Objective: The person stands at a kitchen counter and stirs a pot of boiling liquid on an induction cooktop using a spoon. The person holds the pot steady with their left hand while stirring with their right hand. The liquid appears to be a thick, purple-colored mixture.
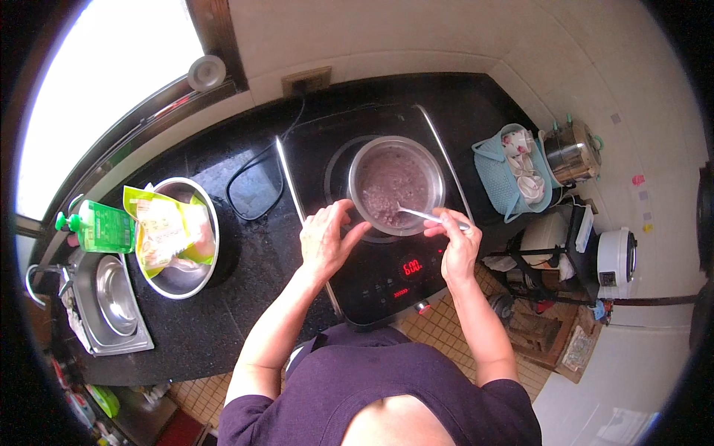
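A steel bowl [438,192] of lumpy, purplish-brown mixture [393,178] stands on a black induction cooktop [362,290], whose red display is lit. My right hand [460,240] holds the handle of a metal spoon [415,212] at the bowl's lower right; the spoon's far end is in the mixture. My left hand [329,237] is at the bowl's lower left, fingers apart and holding nothing. Its fingertips are close to the rim; whether they touch it I cannot tell.
To the left stand a metal pot [216,251] with a green-and-yellow plastic bag [162,228] in it, a green pump bottle [106,226] and a steel sink [142,334]. A black cable [228,192] loops beside the cooktop. At right are a blue basket [493,178] of cups and a steel pot [572,150].
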Tool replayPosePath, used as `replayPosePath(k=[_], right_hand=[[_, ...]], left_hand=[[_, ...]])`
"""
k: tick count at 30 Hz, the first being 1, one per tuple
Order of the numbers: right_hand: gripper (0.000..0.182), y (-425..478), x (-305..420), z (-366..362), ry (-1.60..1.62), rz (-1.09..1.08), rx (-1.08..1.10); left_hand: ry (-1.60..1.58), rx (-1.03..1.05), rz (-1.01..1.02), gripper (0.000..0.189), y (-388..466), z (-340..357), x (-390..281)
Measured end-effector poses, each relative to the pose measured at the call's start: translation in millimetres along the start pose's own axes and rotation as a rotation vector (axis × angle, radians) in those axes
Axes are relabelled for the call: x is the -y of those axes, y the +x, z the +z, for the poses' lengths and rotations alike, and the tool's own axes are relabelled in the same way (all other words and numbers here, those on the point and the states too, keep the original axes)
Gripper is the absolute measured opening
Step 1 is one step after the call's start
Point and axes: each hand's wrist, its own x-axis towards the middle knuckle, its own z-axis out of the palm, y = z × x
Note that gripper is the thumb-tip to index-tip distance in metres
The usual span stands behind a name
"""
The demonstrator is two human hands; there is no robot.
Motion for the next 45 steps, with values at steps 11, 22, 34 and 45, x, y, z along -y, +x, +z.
replayPosePath(k=[11, 22, 34, 45], right_hand=[[0.015, 29, 10, 9, -0.537, -0.536, 0.018], [0.018, 21, 31, 1, -0.962, -0.923, 0.490], [0.025, -1, 45, -22, -0.964, -0.881, 0.574], [0.026, 46, 40, -13, -1.119, -1.116, 0.380]], left_hand=[[0.008, 0.017, -0.003, 0.044, 0, 0, 0], [0.006, 0.003, 0.001, 0.046, 0, 0, -1], [0.015, 0.012, -0.002, 0.045, 0, 1, 0], [0.010, 0.021, -0.008, 0.045, 0, 1, 1]])
